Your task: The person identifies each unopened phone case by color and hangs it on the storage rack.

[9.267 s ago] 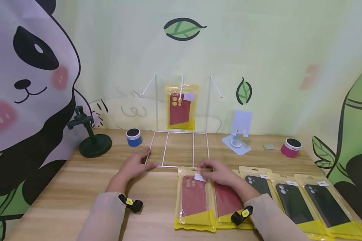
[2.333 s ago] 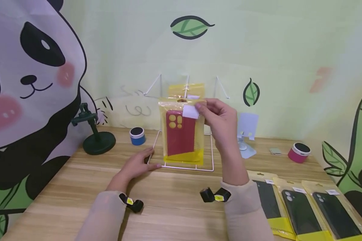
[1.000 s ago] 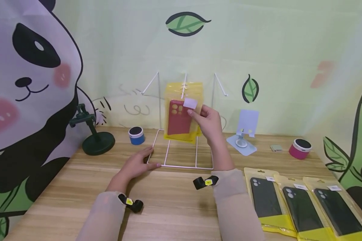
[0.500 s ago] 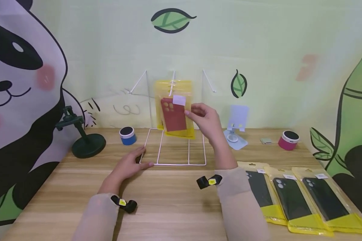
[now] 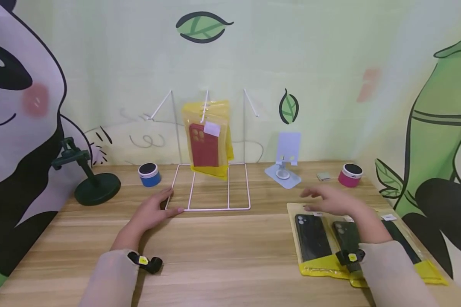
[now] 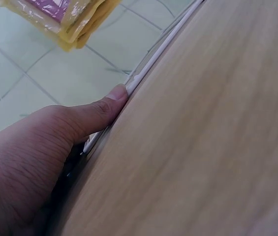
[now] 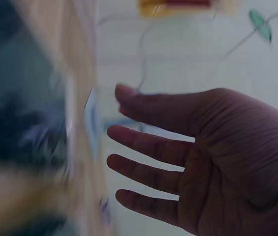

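My left hand (image 5: 153, 209) lay flat, fingers straight, pressing the rack (image 5: 209, 187) base at frame centre. My right hand (image 5: 332, 200) hovered spread, empty, over the black cases (image 5: 315, 236) lower right. Step: reaching; next needs pinching one case's top edge.

Overall light: you get bright, even, soft light across the head view, with no harsh glare on the table (image 5: 223, 256).
Shadows: you see only faint, short ones beside the left hand (image 5: 151, 211) and the sleeves.
Edges: your head view bows slightly at its borders.
Left wrist view: well lit, with the nearest skin a little soft.
Right wrist view: dim and heavily smeared; the right hand (image 7: 198, 162) looks dark against the pale wall (image 7: 188, 64), and everything left of it is blur.
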{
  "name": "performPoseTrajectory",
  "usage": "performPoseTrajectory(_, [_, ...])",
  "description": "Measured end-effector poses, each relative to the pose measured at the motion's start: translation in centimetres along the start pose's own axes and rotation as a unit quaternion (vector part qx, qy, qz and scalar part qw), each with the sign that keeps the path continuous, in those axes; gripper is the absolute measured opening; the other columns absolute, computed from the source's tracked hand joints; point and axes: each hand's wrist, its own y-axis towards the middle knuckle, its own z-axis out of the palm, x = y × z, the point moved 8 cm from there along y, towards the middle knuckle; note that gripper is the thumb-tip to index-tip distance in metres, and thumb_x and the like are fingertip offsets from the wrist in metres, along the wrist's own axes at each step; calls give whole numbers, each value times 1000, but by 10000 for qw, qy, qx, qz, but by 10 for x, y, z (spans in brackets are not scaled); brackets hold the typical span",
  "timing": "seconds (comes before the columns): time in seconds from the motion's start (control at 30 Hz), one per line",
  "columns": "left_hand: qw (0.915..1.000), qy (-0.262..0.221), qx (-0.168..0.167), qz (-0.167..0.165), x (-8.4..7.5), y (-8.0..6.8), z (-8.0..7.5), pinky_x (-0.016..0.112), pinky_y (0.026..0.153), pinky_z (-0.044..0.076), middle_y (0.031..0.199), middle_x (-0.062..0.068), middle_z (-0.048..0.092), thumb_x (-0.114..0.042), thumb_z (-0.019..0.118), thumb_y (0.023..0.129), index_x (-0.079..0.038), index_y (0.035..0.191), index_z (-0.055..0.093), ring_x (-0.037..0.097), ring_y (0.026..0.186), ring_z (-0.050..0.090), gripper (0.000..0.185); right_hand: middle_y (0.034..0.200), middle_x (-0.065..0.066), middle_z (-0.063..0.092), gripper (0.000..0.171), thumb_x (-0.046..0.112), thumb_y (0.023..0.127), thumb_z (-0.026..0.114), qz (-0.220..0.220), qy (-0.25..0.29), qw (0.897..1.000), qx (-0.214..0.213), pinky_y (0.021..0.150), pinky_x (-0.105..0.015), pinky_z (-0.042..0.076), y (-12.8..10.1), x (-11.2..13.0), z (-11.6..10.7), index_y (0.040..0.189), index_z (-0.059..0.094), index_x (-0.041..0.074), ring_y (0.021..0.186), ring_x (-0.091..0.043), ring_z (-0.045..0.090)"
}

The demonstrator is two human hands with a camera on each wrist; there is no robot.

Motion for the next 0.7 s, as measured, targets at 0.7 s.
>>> performPoseTrajectory(0.7, [9999, 4, -112, 60, -3, -2, -2, 58, 117, 26, 158, 19, 36, -58, 71, 87, -2, 151, 44, 41, 146, 31, 90, 90, -1, 64, 10, 24, 100, 64, 414, 480, 9979, -102, 70, -35, 48, -3, -49, 16, 99, 66, 14, 84, -21, 56])
